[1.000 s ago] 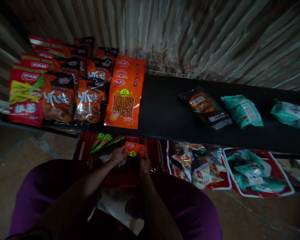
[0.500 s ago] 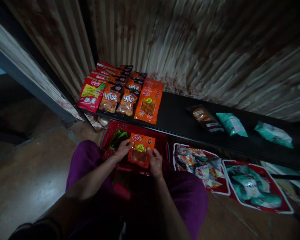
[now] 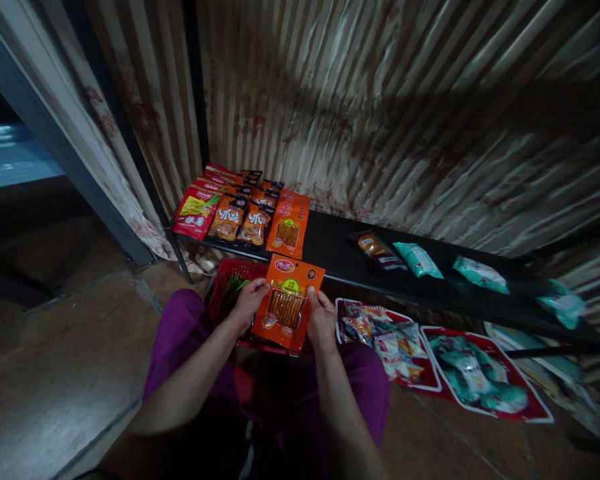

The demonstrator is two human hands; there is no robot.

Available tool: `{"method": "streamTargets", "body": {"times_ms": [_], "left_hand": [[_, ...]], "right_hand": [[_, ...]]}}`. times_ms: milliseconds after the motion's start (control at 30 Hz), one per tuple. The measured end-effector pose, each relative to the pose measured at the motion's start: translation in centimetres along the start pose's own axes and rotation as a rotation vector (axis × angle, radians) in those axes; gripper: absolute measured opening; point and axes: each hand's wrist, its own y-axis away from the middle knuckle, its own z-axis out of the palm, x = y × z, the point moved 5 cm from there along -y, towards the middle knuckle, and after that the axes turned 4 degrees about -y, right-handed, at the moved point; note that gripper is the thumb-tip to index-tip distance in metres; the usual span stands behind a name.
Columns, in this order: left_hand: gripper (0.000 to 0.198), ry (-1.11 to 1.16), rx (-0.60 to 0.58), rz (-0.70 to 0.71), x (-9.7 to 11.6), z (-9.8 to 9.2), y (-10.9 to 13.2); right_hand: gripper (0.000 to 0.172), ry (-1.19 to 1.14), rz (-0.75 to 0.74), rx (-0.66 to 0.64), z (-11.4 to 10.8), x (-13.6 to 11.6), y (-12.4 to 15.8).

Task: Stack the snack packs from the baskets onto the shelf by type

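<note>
Between my hands is an orange snack packet (image 3: 287,307) with a clear window showing brown sticks, tilted with its printed front facing me. My left hand (image 3: 250,303) grips its left edge, and my right hand (image 3: 321,317) pinches the right edge with the thumb on top. Beneath it stands a red basket (image 3: 219,280), partly hidden by the packet, with something green inside. On the black shelf (image 3: 330,240) beyond, a matching orange packet (image 3: 289,230) lies at the end of a row, beside black-and-orange packets (image 3: 227,217) and red packets (image 3: 196,212).
Further right on the shelf lie a brown packet (image 3: 377,250) and several green packets (image 3: 419,259). On the floor below are a red basket of mixed snacks (image 3: 397,347) and another of green packets (image 3: 473,377). A striped curtain (image 3: 330,100) hangs behind; a dark post (image 3: 196,87) stands left.
Both hands have raised the orange packet out of the basket, closer to me and nearer the shelf edge. My view has shifted, showing another green packet at the right.
</note>
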Motion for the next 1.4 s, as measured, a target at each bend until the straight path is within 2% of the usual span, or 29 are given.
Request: {"method": "streamTargets", "body": {"times_ms": [167, 467, 600, 833, 967, 1167, 1300, 1400], "left_hand": [[0.022, -0.039, 0.060, 0.045, 1.2, 0.5, 0.9], [0.025, 0.009, 0.053, 0.025, 2.4, 0.5, 2.7], [0.027, -0.008, 0.005, -0.008, 2.5, 0.3, 3.2], [0.033, -0.013, -0.149, -0.103, 1.7, 0.7, 3.7], [0.033, 0.008, -0.147, -0.101, 1.4, 0.6, 4.0], [0.041, 0.077, -0.115, -0.116, 1.4, 0.5, 4.0], [0.044, 0.112, -0.084, -0.089, 1.5, 0.3, 3.6], [0.046, 0.153, -0.041, -0.056, 1.6, 0.0, 3.3]], "right_hand": [[0.038, -0.037, -0.010, -0.003, 0.2, -1.2, 0.7], [0.033, -0.071, -0.009, 0.028, 0.7, -1.8, 1.8], [0.031, -0.095, -0.001, 0.086, 0.6, -1.7, 1.7], [0.033, -0.101, -0.022, 0.128, 0.3, -2.4, 0.7], [0.034, -0.120, -0.014, 0.144, 0.2, -3.1, 0.0], [0.032, -0.126, 0.104, -0.003, 1.0, -3.4, 0.6], [0.028, -0.172, 0.148, -0.080, 1.1, -3.2, 2.4], [0.032, -0.163, 0.181, -0.192, 1.0, -2.7, 3.9]]}}
